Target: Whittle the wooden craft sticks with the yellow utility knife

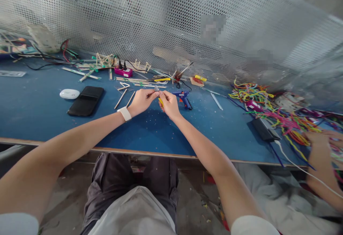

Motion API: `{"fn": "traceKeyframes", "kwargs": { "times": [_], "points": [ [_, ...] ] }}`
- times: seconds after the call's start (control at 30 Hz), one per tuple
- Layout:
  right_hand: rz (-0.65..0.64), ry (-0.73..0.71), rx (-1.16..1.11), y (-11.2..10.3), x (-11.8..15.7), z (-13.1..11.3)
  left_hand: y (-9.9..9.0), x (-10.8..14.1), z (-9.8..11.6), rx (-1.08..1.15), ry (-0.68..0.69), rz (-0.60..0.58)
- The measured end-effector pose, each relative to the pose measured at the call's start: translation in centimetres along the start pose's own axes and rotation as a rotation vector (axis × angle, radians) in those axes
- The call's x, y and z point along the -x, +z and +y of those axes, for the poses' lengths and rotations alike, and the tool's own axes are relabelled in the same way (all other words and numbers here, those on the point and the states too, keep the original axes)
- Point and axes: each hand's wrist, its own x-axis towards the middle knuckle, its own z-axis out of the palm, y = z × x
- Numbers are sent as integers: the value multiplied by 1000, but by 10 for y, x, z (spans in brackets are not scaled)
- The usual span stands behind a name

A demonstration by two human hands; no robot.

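My right hand (169,103) is closed round a yellow-handled utility knife (161,101), whose blade points up between my hands. My left hand (142,101) meets it with thumb and fingers pinched near the blade. Whatever the left fingers hold is too small and covered to make out. Just right of my right hand lies a blue glue gun (182,96). Thin wooden sticks (121,98) rest on the blue table left of my hands, and pale shavings (152,121) are scattered below them.
A black phone (86,101) and a white case (69,94) lie at left. A purple power strip (123,71), stick frames (103,60) and another yellow cutter (162,79) line the back, before a perforated metal screen (112,17). At right are colourful pipe cleaners (249,94), a power bank (264,129) and another person's arm (321,163).
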Motion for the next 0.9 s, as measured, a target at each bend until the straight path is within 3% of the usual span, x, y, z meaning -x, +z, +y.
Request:
{"fn": "traceKeyframes", "kwargs": {
  "times": [0.33, 0.9],
  "points": [
    [49, -23, 68, 2, 3, -1, 1, 3, 3, -132, 53, 97],
    [112, -29, 117, 8, 8, 0, 3, 2, -1, -155, 66, 92]
  ]
}}
